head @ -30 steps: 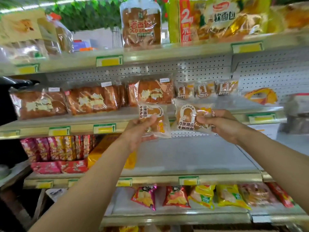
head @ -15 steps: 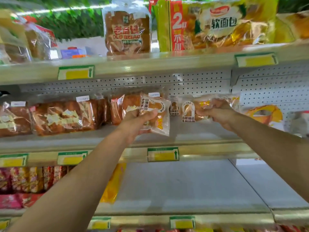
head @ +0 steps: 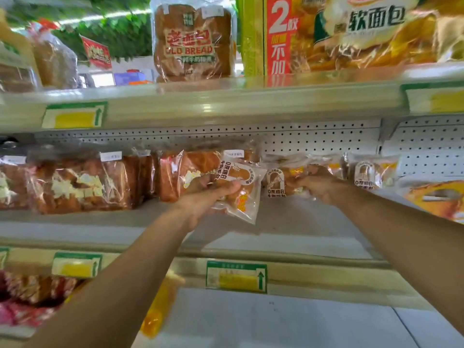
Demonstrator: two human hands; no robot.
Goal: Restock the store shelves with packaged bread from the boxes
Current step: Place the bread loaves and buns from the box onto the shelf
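My left hand grips a small clear bread packet with brown print, held tilted just above the middle shelf. My right hand holds a second like packet further back on that shelf, beside a row of the same small packets against the pegboard. My fingers partly cover the second packet.
Large wrapped loaves fill the left of the middle shelf. On the top shelf stand an "Old Bread" bag and a big yellow bread pack. An orange packet lies at right. The lower shelf holds red snack packs.
Both hands have reached further in over the middle shelf; the right packet has gone back towards the row of small packets. The view has moved closer and tilted up.
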